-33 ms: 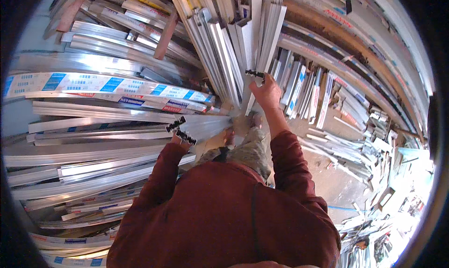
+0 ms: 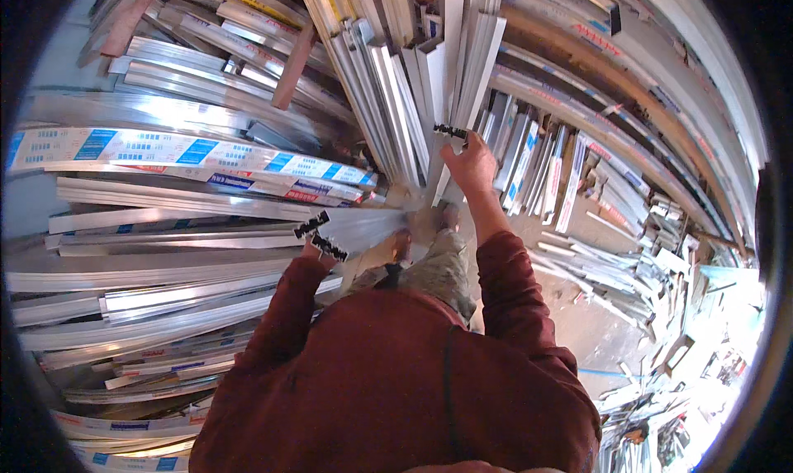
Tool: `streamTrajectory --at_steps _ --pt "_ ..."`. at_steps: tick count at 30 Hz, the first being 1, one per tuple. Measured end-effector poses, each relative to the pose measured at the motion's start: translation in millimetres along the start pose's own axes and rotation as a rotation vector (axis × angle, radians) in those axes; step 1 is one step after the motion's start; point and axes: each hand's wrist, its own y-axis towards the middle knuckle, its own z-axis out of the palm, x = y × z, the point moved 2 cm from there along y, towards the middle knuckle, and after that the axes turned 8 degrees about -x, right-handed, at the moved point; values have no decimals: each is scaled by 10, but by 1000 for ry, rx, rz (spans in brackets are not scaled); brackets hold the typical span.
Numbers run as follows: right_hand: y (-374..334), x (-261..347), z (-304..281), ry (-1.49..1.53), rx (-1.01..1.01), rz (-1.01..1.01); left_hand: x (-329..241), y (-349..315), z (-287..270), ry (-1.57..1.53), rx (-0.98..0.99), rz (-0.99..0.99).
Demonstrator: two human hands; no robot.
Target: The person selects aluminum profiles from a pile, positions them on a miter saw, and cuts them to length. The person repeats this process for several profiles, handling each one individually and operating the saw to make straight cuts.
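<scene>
Between the thumb and fingers of my right hand [image 2: 472, 163] is a short black piece with a jagged, comb-like outline [image 2: 451, 131]. It appears in front of long upright silver metal profiles [image 2: 438, 68]. My left hand [image 2: 312, 251], lower and to the left, is closed on a black jagged-edged piece [image 2: 312, 224]. A second black strip of the same look [image 2: 330, 248] crosses over the fingers at an angle. Whether these two strips are joined I cannot tell. The fingers of my left hand are partly hidden behind them.
Stacks of long metal profiles [image 2: 165, 270] fill the left side, some in blue-and-white printed wrap [image 2: 198, 151]. More long profiles [image 2: 578, 93] curve along the right. Short offcuts [image 2: 661, 423] lie heaped at lower right. A reddish-brown post [image 2: 294, 66] stands among the left stacks.
</scene>
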Motion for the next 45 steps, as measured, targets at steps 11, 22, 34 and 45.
streamTrajectory --at_steps 11,22,34,45 --pt "987 -241 390 -110 174 -12 -333 78 337 427 -35 -23" --pt "1447 -332 508 -95 -45 -18 351 -178 762 288 -245 -47" --pt "834 -416 660 41 675 -27 -704 165 423 -74 -146 -419" --pt "-1539 1085 61 425 695 -409 -442 261 411 -57 -263 -42"
